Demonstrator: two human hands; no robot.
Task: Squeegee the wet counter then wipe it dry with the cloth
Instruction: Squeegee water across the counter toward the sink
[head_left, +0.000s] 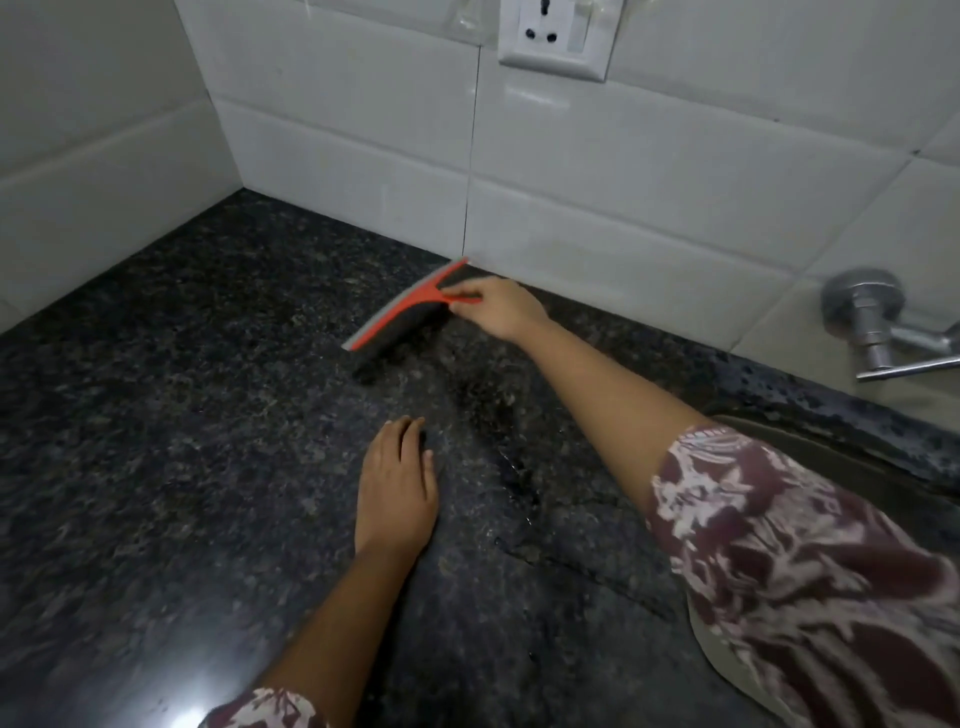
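Fingers (401, 434) of the left hand (397, 483) are laid flat and relaxed on the counter (156, 415). Farther back, near the wall (597, 171), the squeegee (410, 307) is seen, its long axis running from near-left to far-right. Its frame is orange, its blade grey. Its handle is pointed right and pinched by the right hand (501, 312).

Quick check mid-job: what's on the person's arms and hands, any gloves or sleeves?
No gloves, rings or watch visible on the left hand or right hand. The right sleeve and left sleeve are maroon with a blotchy white print; forearms uncovered.
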